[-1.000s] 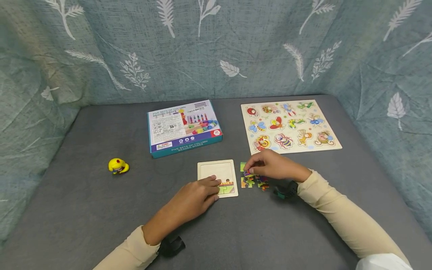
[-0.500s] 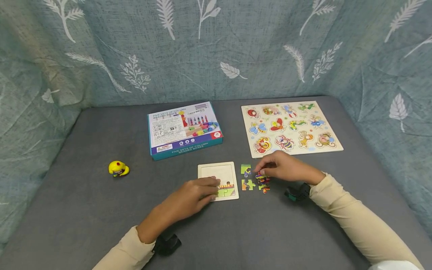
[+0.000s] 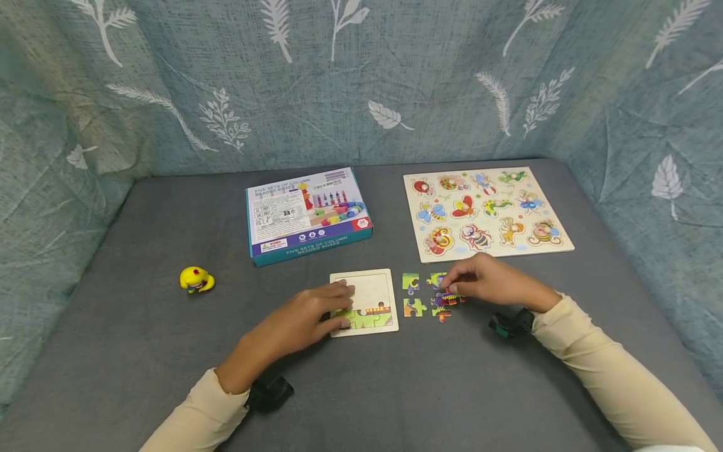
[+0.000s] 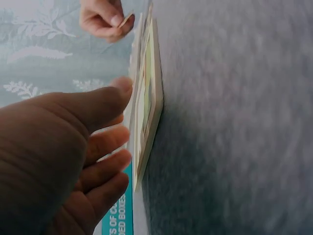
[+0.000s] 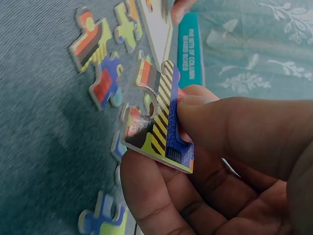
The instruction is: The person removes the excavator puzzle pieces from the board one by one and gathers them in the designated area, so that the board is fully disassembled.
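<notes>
My right hand (image 3: 494, 282) pinches a jigsaw puzzle piece (image 5: 164, 122) between thumb and fingers; it has yellow-black stripes, blue and red. Below and left of it lie several loose pieces, among them a green one (image 3: 411, 281), an orange-green one (image 3: 415, 307) and a red-blue one (image 5: 105, 81). A square wooden puzzle tray (image 3: 373, 285) stands left of these, its bottom row filled with joined pieces (image 3: 373, 319) of green and red. At the tray's left edge is my left hand (image 3: 299, 314), fingers loosely bent and holding nothing, hiding part of that side.
A "Five sets of column beaded boxes" carton (image 3: 307, 216) lies behind the tray. To the back right is a wooden insect board (image 3: 471, 213), close behind my right hand. A small yellow toy (image 3: 196, 279) sits at the left. A leaf-print curtain (image 3: 316, 113) hangs behind the table.
My right hand has moved right with the pinched puzzle piece, uncovering loose pieces. My left hand has slid left across the tray, showing more of the joined bottom row.
</notes>
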### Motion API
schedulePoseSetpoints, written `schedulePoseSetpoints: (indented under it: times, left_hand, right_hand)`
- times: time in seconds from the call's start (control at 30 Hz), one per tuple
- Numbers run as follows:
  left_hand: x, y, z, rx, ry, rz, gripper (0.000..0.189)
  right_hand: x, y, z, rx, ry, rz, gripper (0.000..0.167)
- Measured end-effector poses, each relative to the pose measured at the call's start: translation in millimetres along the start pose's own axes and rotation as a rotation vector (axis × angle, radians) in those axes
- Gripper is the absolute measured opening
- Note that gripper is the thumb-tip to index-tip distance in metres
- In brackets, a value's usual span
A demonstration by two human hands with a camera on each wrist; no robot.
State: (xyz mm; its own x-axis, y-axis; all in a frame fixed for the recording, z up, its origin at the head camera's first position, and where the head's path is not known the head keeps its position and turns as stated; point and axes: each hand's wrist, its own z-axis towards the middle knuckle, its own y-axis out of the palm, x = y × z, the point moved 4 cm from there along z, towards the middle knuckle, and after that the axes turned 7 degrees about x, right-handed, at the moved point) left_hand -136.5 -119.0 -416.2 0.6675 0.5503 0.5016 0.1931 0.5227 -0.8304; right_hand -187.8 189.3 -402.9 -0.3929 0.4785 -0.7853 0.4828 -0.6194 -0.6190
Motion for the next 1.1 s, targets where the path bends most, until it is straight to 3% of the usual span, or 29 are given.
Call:
schedulePoseSetpoints:
  times: [0.43,0.77,1.1]
  left_hand:
    - [-11.0,-7.5,-1.3,-0.092,-0.034,-0.016,0.046]
    - [-11.7,-8.0,-1.5,-0.104,-0.046,0.003,0.046]
    - [-11.7,-8.8,-2.4,-0.101,-0.034,0.013,0.049]
  right_hand:
    - [8.1,-6.8,-14.3,0.007,0.113,0.008,0.013]
    - [7.0,-2.1,-17.0,-0.074,0.061,-0.006,0.012]
    - [7.5,-0.7,-15.6,-0.069,0.039,-0.014,0.010]
